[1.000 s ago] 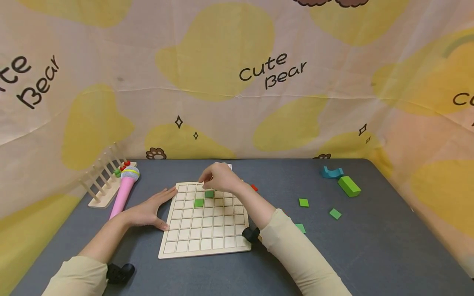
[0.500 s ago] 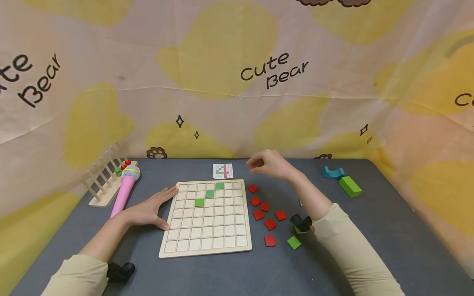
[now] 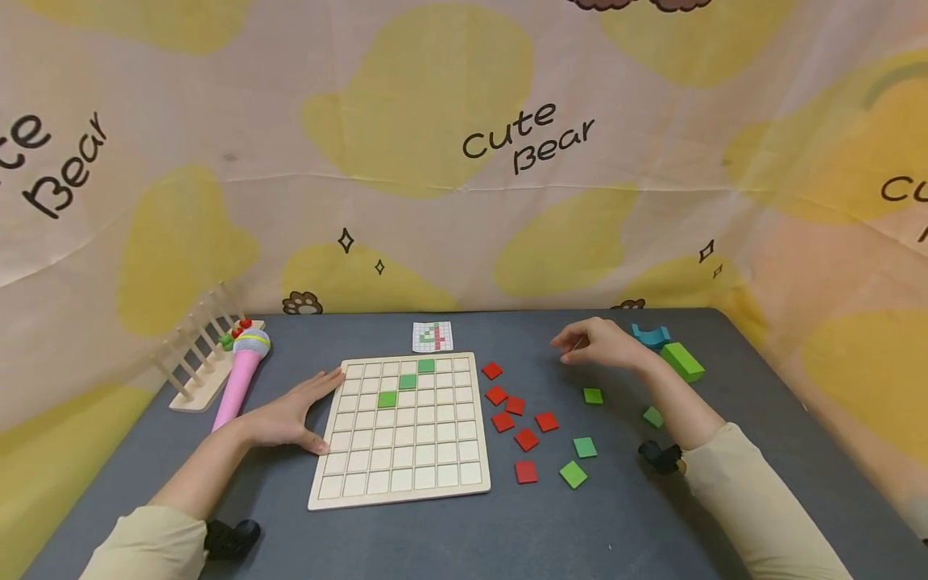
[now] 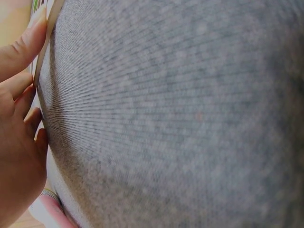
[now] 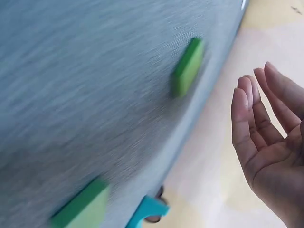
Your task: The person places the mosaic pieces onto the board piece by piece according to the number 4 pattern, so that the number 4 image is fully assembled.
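Head view looks down; wrist views skim the table (image 3: 406, 548) closely.

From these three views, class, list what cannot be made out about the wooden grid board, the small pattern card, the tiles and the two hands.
- Small pattern card, head view: too small to read cell by cell.
- Wooden grid board, left wrist view: only its edge shows; the left hand and frame edge cut it off.
- Green square tile, right wrist view: motion-blurred.
- Right hand, head view: seen from behind, palm hidden.
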A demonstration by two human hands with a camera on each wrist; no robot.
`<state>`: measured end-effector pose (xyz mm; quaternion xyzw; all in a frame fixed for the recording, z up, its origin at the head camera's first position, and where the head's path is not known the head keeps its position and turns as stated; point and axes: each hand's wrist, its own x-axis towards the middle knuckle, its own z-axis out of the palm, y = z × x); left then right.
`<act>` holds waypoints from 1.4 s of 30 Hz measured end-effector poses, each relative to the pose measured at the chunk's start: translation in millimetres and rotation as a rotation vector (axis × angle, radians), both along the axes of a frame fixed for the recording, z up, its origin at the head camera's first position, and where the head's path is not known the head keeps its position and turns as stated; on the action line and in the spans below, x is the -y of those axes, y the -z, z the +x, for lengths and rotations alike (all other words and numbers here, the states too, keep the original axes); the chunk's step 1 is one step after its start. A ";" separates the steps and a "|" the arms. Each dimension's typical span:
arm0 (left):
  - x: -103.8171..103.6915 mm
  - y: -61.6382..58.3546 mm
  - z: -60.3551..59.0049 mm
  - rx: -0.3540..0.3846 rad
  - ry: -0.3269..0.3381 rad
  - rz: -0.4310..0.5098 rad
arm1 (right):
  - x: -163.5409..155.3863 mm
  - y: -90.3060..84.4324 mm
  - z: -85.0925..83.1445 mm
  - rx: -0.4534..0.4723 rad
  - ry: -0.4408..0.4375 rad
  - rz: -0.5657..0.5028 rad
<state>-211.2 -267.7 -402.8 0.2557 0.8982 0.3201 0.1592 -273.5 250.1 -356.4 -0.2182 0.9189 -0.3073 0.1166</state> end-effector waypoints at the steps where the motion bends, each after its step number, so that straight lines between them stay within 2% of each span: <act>1: 0.1 0.5 -0.3 -0.001 0.001 0.002 | -4.4 1.6 1.3 0.012 -0.005 -0.004; 10: 1.2 1.7 -0.6 -0.005 0.004 0.009 | -28.2 10.6 8.3 0.131 -0.050 -0.015; 16: 2.5 3.1 -0.6 -0.009 0.004 0.007 | -39.1 14.3 13.0 0.142 -0.092 -0.007; 23: 0.3 0.8 0.2 0.005 -0.002 -0.004 | -46.2 17.1 17.7 0.200 -0.088 -0.020; 28: 0.8 1.2 -0.8 0.001 -0.003 0.006 | -43.8 18.8 17.5 0.191 -0.085 -0.010; 35: 2.3 6.3 -2.3 -0.074 0.024 0.029 | -39.8 22.0 17.1 0.192 -0.070 0.017; 42: 0.5 3.7 -0.4 -0.053 0.014 0.018 | -41.5 27.2 17.7 0.181 -0.049 0.048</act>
